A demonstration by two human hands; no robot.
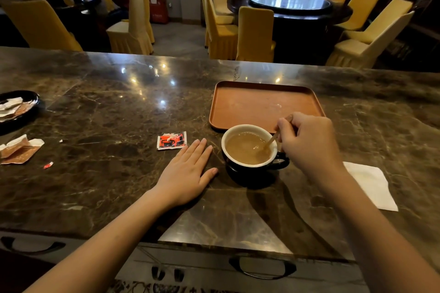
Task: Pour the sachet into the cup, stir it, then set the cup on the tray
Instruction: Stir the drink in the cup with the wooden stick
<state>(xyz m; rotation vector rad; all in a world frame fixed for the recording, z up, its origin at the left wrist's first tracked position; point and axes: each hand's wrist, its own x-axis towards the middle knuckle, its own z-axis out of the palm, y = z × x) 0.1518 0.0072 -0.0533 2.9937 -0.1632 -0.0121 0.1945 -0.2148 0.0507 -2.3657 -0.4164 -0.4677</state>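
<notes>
Right hand point(309, 143) fingers curled, pinching a thin wooden stirrer point(271, 141), slanting down-left into milky brown drink in a round dark cup point(250, 150), handle pointing right, just before the flat orange tray point(264, 102). Left hand point(188, 171) flat, palm down on glossy marble counter point(107, 173), fingers together, near the torn sachet point(172, 140)
</notes>
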